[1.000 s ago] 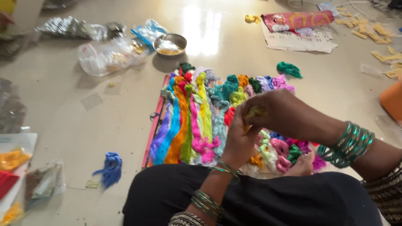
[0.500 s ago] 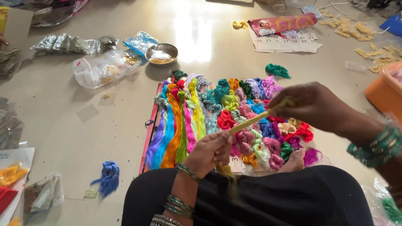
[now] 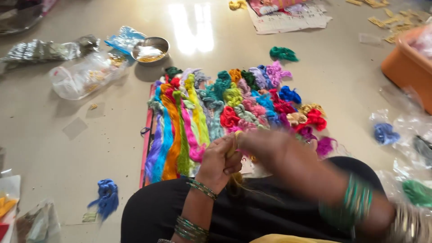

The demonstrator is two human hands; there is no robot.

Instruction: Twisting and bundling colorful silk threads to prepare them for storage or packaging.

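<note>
My left hand (image 3: 220, 159) is closed around a bundle of yellow thread (image 3: 235, 144) just above my lap, green bangles on the wrist. My right hand (image 3: 265, 144) is blurred with motion right beside it, touching the same yellow thread near its top. Behind both hands lie several skeins of coloured thread (image 3: 211, 112) in rows on a flat board (image 3: 146, 139) on the floor. My lap is covered in black cloth (image 3: 270, 211).
A steel bowl (image 3: 150, 48) and clear plastic bags (image 3: 85, 76) lie far left. A blue thread skein (image 3: 105, 195) sits near left, a green one (image 3: 283, 54) far back. An orange tub (image 3: 407, 67) and more bags with thread (image 3: 405, 135) are at right.
My right hand came back from stretching the yellow thread out to the right and now sits against my left hand. The view has shifted closer and rightward.
</note>
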